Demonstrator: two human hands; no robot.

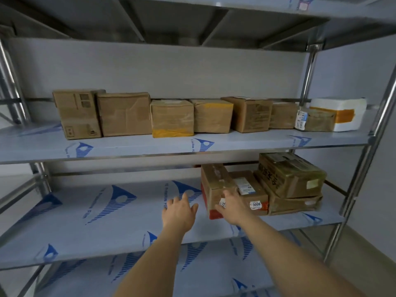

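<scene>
Now your right hand [232, 205] lies against the front face of the tall brown cardboard box with a red band along its base [214, 185]. Its fingers are stretched flat up the cardboard and the thumb is spread toward the box's left edge, partly covering a white label, so it touches the box without curling round it. Your left hand [179, 211] is open too, fingers spread and relaxed. It hovers over the film-covered metal shelf [107, 221] just left of that box, not touching it. The box stands on end in the right half of this shelf, near the front edge. Against its right side lies a lower flat brown carton with a white sticker reading 5006 [250, 189]. Further right sit two taped brown cartons stacked one on the other [291, 176]. On the upper steel shelf [150, 144] a row of brown cardboard boxes [171, 118] runs left to right, ending at a white foam box with orange tape [345, 113].
</scene>
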